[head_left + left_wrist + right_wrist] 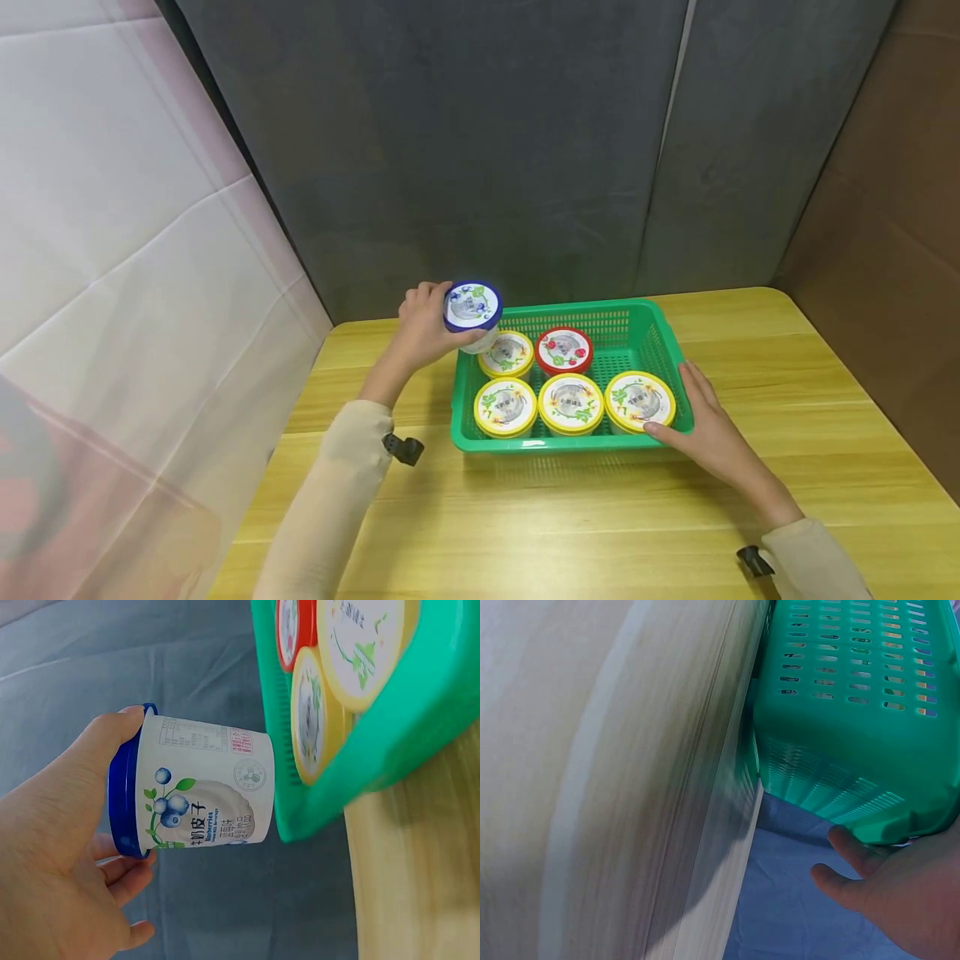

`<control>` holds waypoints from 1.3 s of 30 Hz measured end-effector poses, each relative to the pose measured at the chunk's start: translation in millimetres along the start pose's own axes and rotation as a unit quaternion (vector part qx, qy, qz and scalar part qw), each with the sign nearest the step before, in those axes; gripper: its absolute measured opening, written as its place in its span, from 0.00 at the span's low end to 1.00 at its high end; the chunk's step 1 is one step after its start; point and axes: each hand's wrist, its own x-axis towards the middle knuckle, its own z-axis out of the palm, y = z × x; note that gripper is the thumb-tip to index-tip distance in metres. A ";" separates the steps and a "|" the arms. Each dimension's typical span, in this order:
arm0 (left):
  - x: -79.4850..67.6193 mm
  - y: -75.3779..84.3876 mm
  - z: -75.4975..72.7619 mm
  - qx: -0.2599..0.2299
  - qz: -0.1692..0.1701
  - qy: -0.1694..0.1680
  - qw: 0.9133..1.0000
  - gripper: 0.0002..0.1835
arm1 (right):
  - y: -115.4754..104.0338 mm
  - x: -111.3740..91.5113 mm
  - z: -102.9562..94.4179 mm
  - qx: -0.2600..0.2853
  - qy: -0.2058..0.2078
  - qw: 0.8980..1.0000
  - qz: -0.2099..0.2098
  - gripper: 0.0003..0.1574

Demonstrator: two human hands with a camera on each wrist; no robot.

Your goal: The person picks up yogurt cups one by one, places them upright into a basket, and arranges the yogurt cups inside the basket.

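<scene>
My left hand (429,332) grips a white plastic cup (206,784) by its blue lid (472,305), thumb on one side and fingers on the other. Blueberries are printed on the cup's side. In the head view it is raised over the back left corner of a green basket (498,445). My right hand (712,433) rests at the basket's front right corner, fingers fairly straight along the outside and thumb over the rim near a yellow-lidded cup (640,400). Several yellow-lidded cups and one red-lidded cup (564,349) stand upright inside the basket.
The basket sits on a wooden table (570,533). Dark grey cloth (480,150) hangs behind it, a pale printed sheet (135,208) slopes at the left, and a brown panel (892,225) stands at the right.
</scene>
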 end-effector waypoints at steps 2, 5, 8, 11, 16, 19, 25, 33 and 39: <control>1.9 6.1 2.5 0.000 0.006 -0.001 1.000 0.53 | 0.2 0.2 0.3 0.000 0.000 1.000 0.000 0.75; 4.7 14.5 6.7 0.000 0.014 -0.004 1.000 0.54 | 0.3 0.3 1.0 0.000 -0.001 1.000 0.002 0.75; 8.1 22.6 11.5 0.003 0.022 -0.011 1.000 0.54 | 0.2 0.0 1.5 0.001 -0.001 1.000 0.002 0.75; 11.7 30.0 16.6 0.007 0.028 -0.017 0.999 0.54 | -0.1 -0.3 1.6 0.002 0.000 1.000 0.002 0.75; 16.6 41.9 24.2 0.008 0.039 -0.020 0.999 0.54 | -0.9 -0.9 1.9 0.001 0.000 1.000 0.001 0.75; 19.0 48.6 28.7 0.003 0.045 -0.024 0.999 0.54 | -2.0 -1.6 2.2 0.000 0.000 1.000 0.002 0.75; 22.4 61.2 36.6 0.004 0.059 -0.025 0.998 0.53 | -5.3 -3.3 2.7 0.003 0.001 1.000 0.002 0.75; 25.1 76.3 45.7 -0.001 0.088 -0.025 0.996 0.53 | -7.3 -4.8 4.5 0.006 0.004 1.000 0.000 0.75; 27.6 88.4 52.9 -0.003 0.096 -0.035 0.995 0.52 | -8.0 -5.7 5.4 0.009 0.004 1.000 0.003 0.75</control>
